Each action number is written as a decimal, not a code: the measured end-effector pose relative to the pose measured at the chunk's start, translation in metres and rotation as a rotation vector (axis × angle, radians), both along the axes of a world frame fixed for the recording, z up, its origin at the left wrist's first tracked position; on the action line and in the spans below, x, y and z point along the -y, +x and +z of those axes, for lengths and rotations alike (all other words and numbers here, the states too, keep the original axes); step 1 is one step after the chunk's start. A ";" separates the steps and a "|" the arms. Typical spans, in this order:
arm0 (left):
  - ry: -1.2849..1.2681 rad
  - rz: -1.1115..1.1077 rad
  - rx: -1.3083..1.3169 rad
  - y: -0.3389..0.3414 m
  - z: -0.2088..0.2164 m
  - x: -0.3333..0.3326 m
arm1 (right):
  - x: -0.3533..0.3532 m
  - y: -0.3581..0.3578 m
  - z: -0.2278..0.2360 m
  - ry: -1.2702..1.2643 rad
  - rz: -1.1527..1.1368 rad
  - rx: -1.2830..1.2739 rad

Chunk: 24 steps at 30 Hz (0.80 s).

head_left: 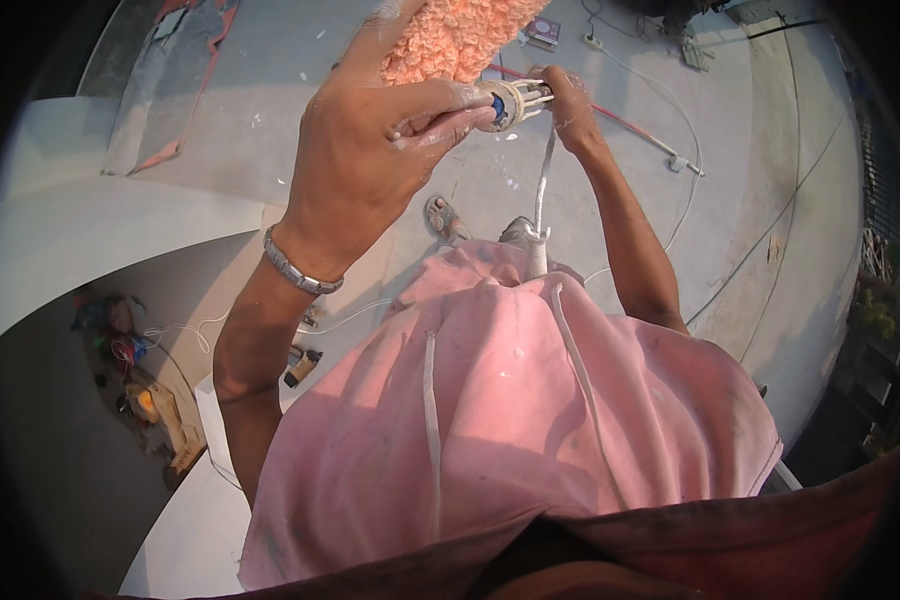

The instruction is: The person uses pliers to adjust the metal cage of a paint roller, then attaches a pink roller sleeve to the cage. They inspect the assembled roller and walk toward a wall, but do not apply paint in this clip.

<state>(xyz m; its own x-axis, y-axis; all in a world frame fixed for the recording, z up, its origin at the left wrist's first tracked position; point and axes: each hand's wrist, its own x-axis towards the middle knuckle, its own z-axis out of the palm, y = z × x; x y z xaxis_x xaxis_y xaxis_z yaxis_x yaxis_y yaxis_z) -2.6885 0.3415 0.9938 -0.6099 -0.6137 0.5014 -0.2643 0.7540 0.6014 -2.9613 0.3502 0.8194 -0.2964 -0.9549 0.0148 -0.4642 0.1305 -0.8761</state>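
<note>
My left hand (pixel 360 140), dusted with white, is closed, with the fluffy orange paint roller cover (pixel 460 40) lying along its thumb side. The tips of its fingers pinch the blue and white end of a paint roller frame (pixel 508 105). My right hand (pixel 570 110) grips the frame's other end, where thin pale bars run between the hands. From there the white-smeared rod (pixel 545 180) drops to a pale handle (pixel 537 255) near my pink shirt (pixel 510 390). How far the left fingers wrap round the cover is partly hidden.
Below, a grey floor (pixel 610 210) carries white splashes, cables and a thin red pole (pixel 630 125). A stained sheet (pixel 165 90) lies far left. White curved ledges (pixel 120 220) border the left side, with tools and clutter (pixel 150 400) beyond. A box (pixel 543 33) lies at the far side.
</note>
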 end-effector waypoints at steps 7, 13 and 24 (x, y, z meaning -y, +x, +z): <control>-0.061 0.025 -0.212 -0.008 -0.011 0.033 | 0.059 0.002 -0.022 -0.240 0.226 -0.115; 0.109 0.115 -0.077 -0.009 -0.001 0.049 | 0.092 -0.003 -0.020 -0.138 0.220 -0.024; 0.360 0.118 -0.012 -0.029 0.001 0.071 | 0.120 -0.005 -0.001 -0.164 0.112 0.281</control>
<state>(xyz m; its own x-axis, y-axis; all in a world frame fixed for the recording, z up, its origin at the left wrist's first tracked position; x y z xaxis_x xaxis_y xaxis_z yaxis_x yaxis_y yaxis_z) -2.7175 0.2708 0.9945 -0.5201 -0.8175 0.2474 -0.3274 0.4583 0.8263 -2.9667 0.2297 0.8183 -0.2040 -0.9735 0.1037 -0.2050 -0.0611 -0.9768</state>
